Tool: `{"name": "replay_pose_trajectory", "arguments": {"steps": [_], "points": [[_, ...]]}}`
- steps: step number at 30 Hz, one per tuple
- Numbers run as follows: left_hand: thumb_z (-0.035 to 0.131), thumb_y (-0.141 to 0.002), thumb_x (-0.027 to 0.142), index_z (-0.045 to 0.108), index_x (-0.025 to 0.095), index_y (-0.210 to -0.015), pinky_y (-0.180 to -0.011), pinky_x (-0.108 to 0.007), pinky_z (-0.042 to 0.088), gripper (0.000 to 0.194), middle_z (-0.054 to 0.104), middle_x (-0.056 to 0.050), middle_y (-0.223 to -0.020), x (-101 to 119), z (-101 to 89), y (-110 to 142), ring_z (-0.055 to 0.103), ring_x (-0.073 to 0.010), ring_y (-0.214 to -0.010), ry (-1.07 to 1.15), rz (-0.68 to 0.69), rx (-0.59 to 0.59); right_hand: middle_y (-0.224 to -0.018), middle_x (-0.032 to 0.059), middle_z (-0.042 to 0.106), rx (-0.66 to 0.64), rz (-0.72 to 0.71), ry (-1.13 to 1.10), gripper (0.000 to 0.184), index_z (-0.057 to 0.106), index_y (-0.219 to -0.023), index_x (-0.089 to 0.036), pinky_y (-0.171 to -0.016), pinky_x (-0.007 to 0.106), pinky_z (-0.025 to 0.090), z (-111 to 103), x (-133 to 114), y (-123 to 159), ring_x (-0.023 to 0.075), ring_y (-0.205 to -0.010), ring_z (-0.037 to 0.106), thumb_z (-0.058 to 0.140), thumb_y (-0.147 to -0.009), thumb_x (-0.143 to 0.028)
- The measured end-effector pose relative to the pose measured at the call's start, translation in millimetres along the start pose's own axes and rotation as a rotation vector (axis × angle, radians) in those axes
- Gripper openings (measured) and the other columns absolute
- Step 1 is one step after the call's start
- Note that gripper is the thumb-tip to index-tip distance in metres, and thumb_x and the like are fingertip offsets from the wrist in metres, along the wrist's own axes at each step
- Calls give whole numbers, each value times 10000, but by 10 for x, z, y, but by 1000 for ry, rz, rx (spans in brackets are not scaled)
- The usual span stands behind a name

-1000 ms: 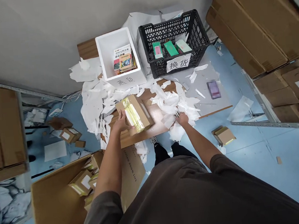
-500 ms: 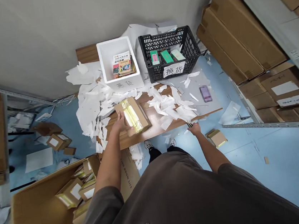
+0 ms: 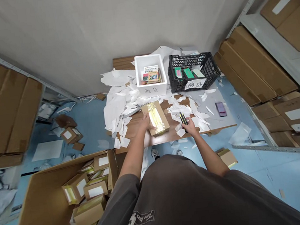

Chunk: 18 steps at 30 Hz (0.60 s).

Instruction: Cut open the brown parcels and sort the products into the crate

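Note:
A small cardboard box [image 3: 154, 117] lies on the wooden table, its top crossed by shiny yellowish tape. My left hand [image 3: 146, 123] grips the box's left side, thumb over the near corner. To the right, my right hand [image 3: 189, 125] is closed around a black and yellow utility knife [image 3: 183, 117], which points away from me. Whether its blade is out is too small to tell. Torn white paper [image 3: 176, 106] lies under and around the knife.
Behind the box stand a white foam bin [image 3: 153, 89] with books and a black plastic crate [image 3: 175, 84] with small green boxes. A phone [image 3: 220, 108] with a blurred screen lies at right. A large carton [image 3: 41, 204] of parcels stands lower left; shelves flank both sides.
My right hand has raised the utility knife from the table's front edge to above the paper scraps, closer to the box. My left hand stays on the box. The camera view has shifted.

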<state>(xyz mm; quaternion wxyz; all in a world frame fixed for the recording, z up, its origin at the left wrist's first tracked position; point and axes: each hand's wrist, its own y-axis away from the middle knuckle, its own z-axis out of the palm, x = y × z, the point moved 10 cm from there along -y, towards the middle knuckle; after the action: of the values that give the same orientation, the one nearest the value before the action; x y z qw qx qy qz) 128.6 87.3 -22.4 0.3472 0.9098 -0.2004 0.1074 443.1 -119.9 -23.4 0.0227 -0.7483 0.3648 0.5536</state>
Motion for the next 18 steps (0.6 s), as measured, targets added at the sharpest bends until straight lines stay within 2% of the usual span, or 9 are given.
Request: {"name": "replay_pose_trajectory", "arguments": {"steps": [2,4,7,10,12,15,18], "points": [[987,-561,709,-98,275,-1771,-1305,-472,373,1682,-186,-168,-1819,-9,16,24,248,-460,-1664,8,2,-8,-627,-78,632,59,83,-65,399,528,-1058,-259,-510,234,506,114,-63,-44,190,-548,669,720,-718,-338],[973,-564,744,-98,282,-1770,-1305,-460,373,1678,-197,-160,-1818,-10,27,44,249,-460,-1663,12,8,-15,-549,-87,560,106,222,-125,318,522,-958,-255,-464,232,489,220,-9,-40,173,-467,615,739,-747,-352],[953,-572,778,-103,283,-1769,-1290,-464,394,1671,-204,-164,-1818,-11,45,56,270,-460,-1656,16,21,-18,-525,-68,551,86,298,-144,298,505,-885,-257,-414,241,467,392,9,25,169,-418,580,757,-772,-370],[940,-586,784,-120,294,-1763,-1286,-469,393,1658,-200,-161,-1822,2,57,52,238,-435,-1673,11,55,-6,-578,-80,580,117,220,-134,337,521,-1017,-250,-403,223,444,444,-119,101,167,-438,595,738,-806,-398],[930,-594,790,-101,288,-1766,-1295,-491,372,1640,-182,-159,-1827,10,56,45,205,-444,-1679,-10,66,7,-617,-89,591,105,116,-102,402,522,-1143,-246,-437,223,465,516,-312,116,168,-471,610,711,-841,-432],[915,-594,810,-19,242,-1779,-1312,-556,329,1612,-108,-172,-1842,35,32,34,123,-501,-1679,-66,60,36,-706,-48,656,-20,-44,50,460,522,-1319,-223,-552,265,540,808,-721,60,194,-557,654,582,-956,-499],[891,-600,842,57,193,-1778,-1338,-576,257,1583,-6,-198,-1848,147,-14,32,-2,-498,-1690,-122,108,97,-962,60,775,-114,-170,322,512,504,-1486,-206,-760,336,598,1178,-1155,-75,249,-797,742,466,-1042,-456]]}}
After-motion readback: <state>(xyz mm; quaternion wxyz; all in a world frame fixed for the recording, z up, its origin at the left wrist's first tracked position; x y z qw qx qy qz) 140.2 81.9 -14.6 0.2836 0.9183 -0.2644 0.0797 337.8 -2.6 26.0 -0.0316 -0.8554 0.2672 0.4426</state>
